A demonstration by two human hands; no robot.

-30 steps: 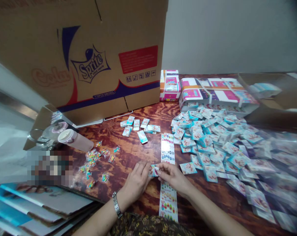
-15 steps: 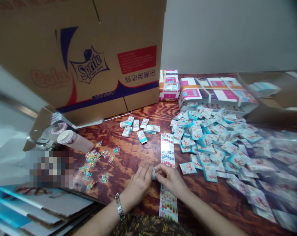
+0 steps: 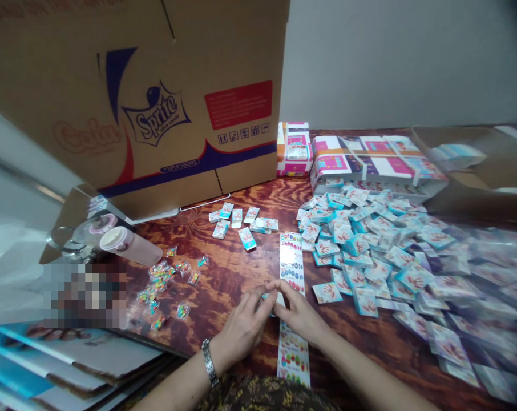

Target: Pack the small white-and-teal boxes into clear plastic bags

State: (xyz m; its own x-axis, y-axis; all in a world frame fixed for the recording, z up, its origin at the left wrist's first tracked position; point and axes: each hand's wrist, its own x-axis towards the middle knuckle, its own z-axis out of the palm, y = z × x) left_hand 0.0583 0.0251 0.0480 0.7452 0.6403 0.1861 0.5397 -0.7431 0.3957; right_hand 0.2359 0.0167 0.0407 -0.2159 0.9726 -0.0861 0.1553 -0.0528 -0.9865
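Hands [image 3: 246,321] partly cover strip [image 3: 291,260]; candies [image 3: 160,272] left, boxes [image 3: 356,257] right, carton [image 3: 237,63] beyond

A silver wristband [image 3: 209,362] accompanies dark, yellow-patterned clothing [image 3: 265,394].

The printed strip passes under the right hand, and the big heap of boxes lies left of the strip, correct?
No: the head view shows the big heap of boxes right of the printed strip, which does pass under the right hand.

We're reading "Sprite" over "stick candy" on the big carton [image 3: 241,63], plus outlined red "Cola", "24BOXES" on its blue band [image 3: 237,153], handling icons [image 3: 243,133]; we're finding the red panel's [image 3: 238,105] print illegible.
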